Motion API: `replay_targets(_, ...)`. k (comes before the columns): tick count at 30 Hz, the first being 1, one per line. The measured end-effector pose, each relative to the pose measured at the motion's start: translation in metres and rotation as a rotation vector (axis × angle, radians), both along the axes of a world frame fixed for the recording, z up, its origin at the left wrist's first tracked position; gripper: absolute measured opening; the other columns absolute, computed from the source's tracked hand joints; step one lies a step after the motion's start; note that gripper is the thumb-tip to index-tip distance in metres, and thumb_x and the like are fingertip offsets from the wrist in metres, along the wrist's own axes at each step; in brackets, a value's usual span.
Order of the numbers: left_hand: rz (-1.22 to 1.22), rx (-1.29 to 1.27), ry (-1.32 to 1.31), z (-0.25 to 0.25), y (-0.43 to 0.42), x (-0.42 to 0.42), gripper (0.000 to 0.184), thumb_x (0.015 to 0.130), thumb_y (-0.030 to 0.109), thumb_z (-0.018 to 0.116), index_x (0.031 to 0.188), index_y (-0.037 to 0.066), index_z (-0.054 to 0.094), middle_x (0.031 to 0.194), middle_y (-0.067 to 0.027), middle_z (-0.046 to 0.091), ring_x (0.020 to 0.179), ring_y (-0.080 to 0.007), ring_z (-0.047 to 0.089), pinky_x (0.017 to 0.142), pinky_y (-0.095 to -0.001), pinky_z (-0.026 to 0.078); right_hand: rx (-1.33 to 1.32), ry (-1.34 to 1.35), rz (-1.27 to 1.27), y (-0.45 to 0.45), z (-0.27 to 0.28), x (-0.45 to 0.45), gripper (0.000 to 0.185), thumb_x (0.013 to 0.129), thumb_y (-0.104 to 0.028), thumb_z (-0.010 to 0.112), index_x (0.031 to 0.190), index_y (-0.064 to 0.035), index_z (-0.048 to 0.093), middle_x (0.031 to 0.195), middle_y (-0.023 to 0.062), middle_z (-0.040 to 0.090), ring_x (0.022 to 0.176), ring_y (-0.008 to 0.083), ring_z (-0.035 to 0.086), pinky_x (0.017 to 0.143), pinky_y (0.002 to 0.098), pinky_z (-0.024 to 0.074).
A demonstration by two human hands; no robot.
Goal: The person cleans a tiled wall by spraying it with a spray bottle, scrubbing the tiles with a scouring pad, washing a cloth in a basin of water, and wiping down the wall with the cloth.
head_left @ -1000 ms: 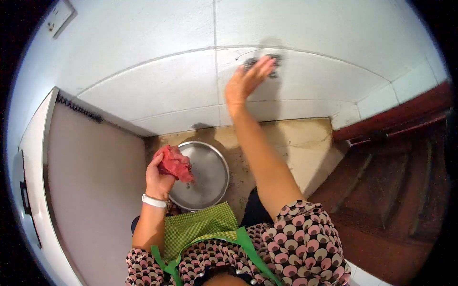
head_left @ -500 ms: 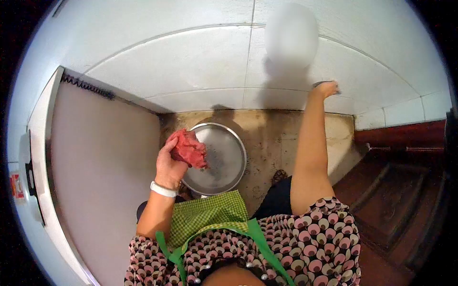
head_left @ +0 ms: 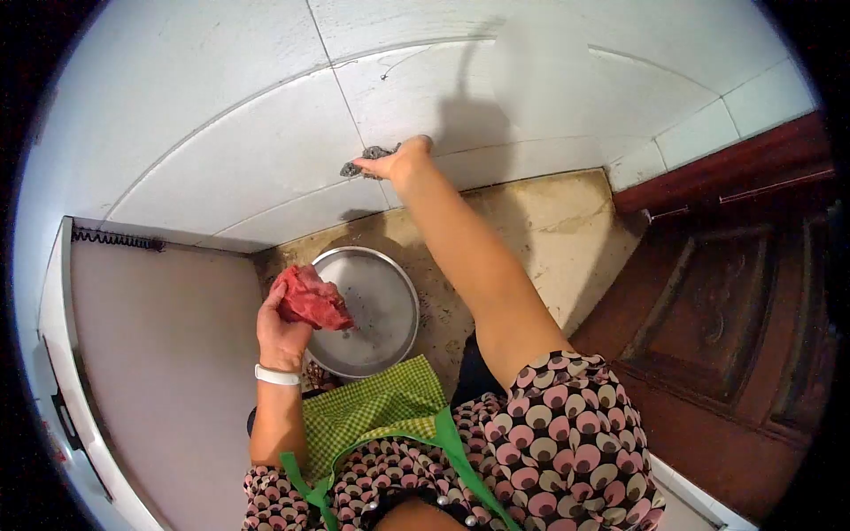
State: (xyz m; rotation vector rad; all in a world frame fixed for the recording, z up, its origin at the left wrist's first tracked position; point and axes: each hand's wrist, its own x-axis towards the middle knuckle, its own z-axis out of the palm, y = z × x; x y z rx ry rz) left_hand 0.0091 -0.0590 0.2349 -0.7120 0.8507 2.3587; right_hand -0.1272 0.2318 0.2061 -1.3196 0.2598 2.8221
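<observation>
My left hand grips a crumpled red cloth over the left edge of a round metal basin on the floor. The basin has a little dark matter in it. Against the white tiled wall, my right hand presses a grey, coarse scouring pad. The pad sticks out past the fingertips, and its other part is hidden under the hand.
A pale flat panel stands on the left, with a black coiled strip at its top. On the right is a dark brown wooden door. The beige floor has dark stains and specks.
My right hand has swept along the wall, first to the right and then back left, with the pad. The view has shifted too. My left hand still holds the red cloth by the basin.
</observation>
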Motion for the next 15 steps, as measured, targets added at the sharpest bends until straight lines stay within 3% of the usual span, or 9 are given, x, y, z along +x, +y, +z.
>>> replay_targets(1,0.0,-0.002,0.001,0.001,0.0,0.001,0.037,0.09,0.014,0.043,0.126,0.003,0.044,0.127,-0.0157,0.05,0.117,-0.0329,0.047,0.103,-0.048,0.033,-0.002,0.001,0.0,0.007,0.004,0.001,0.075,0.089,-0.057,0.028,0.144,-0.0099,0.01,0.15,0.0101,0.007,0.135,0.037,0.013,0.104,0.0633,0.016)
replay_targets(3,0.002,-0.022,0.027,0.001,0.0,0.001,0.035,0.088,0.014,0.044,0.121,0.004,0.047,0.122,-0.0154,0.053,0.113,-0.034,0.049,0.1,-0.0515,0.035,-0.366,-0.171,0.001,0.033,0.016,0.008,0.077,0.089,-0.057,0.028,0.144,-0.0096,0.003,0.15,0.0124,0.0,0.137,0.0359,0.006,0.104,0.0636,0.0147)
replay_targets(5,0.03,-0.045,0.008,0.002,0.0,0.0,0.034,0.088,0.015,0.044,0.121,0.004,0.048,0.122,-0.015,0.054,0.113,-0.0341,0.049,0.1,-0.052,0.035,-0.446,-0.233,-0.037,0.052,0.023,0.014,0.076,0.089,-0.056,0.028,0.144,-0.0091,0.003,0.15,0.0126,0.0,0.137,0.0354,0.005,0.105,0.0634,0.0142)
replay_targets(15,0.014,-0.056,0.007,-0.005,-0.007,-0.001,0.036,0.092,0.017,0.044,0.125,0.004,0.047,0.125,-0.0145,0.052,0.116,-0.0331,0.048,0.103,-0.0495,0.033,-0.072,-0.254,-0.221,0.102,0.056,0.04,0.073,0.091,-0.051,0.026,0.143,-0.0052,0.004,0.15,0.0146,-0.002,0.138,0.0335,0.001,0.106,0.0624,0.0117)
